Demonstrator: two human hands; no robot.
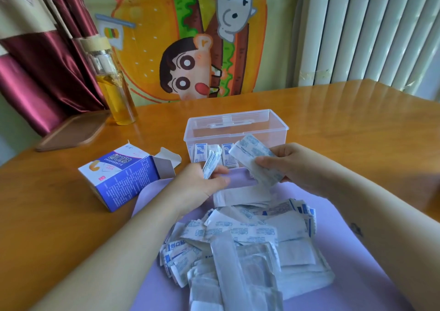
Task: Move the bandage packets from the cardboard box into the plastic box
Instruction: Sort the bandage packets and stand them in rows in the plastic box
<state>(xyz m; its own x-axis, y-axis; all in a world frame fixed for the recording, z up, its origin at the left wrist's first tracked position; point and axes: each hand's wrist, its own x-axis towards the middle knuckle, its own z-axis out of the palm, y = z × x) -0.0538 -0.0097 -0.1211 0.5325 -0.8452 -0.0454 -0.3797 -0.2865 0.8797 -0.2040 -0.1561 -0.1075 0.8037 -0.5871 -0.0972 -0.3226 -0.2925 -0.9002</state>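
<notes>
A clear plastic box (238, 122) stands open at the table's middle with several bandage packets (202, 152) upright inside. My left hand (202, 184) pinches a small stack of packets (210, 164) just in front of the box. My right hand (295, 165) grips a larger bundle of packets (254, 158) near the box's front right wall. The blue and white cardboard box (121, 177) lies on its side to the left, flap open. A heap of loose packets (240, 241) covers the purple mat (357, 263) below my hands.
A glass bottle (114, 89) with yellow liquid stands at the back left beside a wooden board (71, 132). A cartoon cloth hangs behind the wooden table (357, 124). Curtains are at the left, a radiator at the right.
</notes>
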